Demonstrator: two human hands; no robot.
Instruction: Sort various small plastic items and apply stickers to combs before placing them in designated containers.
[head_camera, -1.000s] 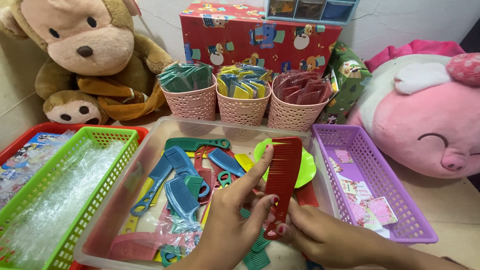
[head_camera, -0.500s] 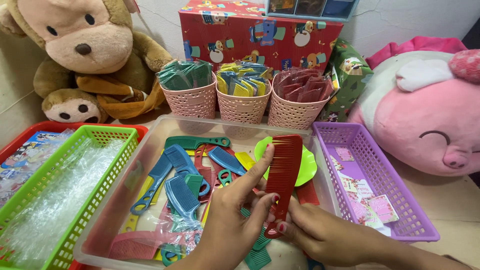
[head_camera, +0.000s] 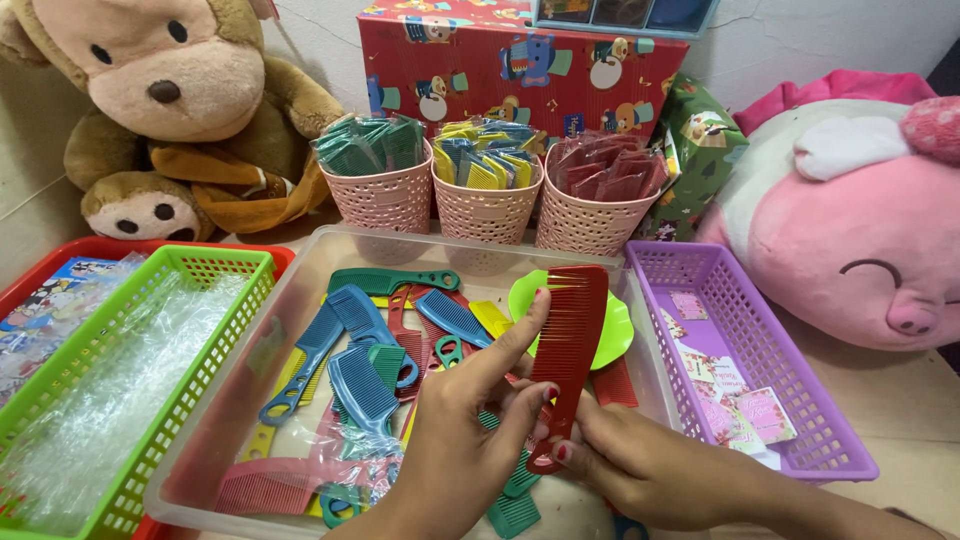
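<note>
I held the red comb upright over the clear plastic bin, its teeth facing left. My left hand gripped its middle, index finger stretched up along the teeth; my right hand pinched the handle end from below. Under it lay loose blue, green and red combs and a lime-green plate. A green basket sat to the left, a purple basket to the right, three pink cups of packaged combs behind.
</note>
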